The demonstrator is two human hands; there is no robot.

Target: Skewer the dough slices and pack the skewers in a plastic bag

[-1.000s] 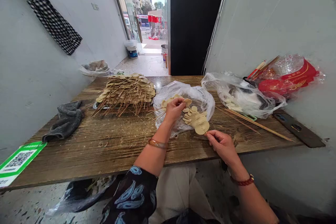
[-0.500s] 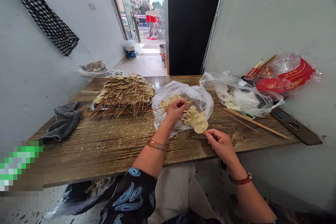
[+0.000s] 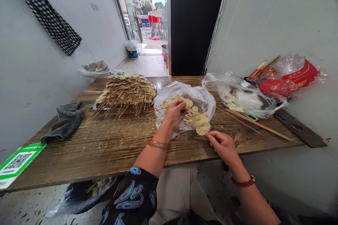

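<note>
The hands are apart, each closed on its own hold, above a brown wooden desk (image 3: 105, 158). The right hand (image 3: 222, 144) pinches the bare lower end of a thin wooden skewer (image 3: 206, 132), which carries a row of pale yellow, round, flat slices (image 3: 202, 128). The left hand (image 3: 175, 109) grips a single pale yellow round slice (image 3: 188, 103) by its edge near the skewer's far end; whether the point has entered it cannot be told.

Sound practice, in my judgement: hold the skewer steady, present the slice face-on, pierce near its centre and keep fingertips off the point's line—thin slices may tear if forced.

Containers: a crumpled clear plastic bag (image 3: 210, 106) lies open beneath the work, with loose pale slices (image 3: 171, 100) inside. A second clear plastic bag (image 3: 215, 80), to its right, holds pale pieces (image 3: 233, 104) and a white item, not identifiable. At left, a shallow silvery tray (image 3: 95, 107)—mostly hidden—bears a high stack of skewered slices (image 3: 129, 91), sticks facing the near edge.
</note>
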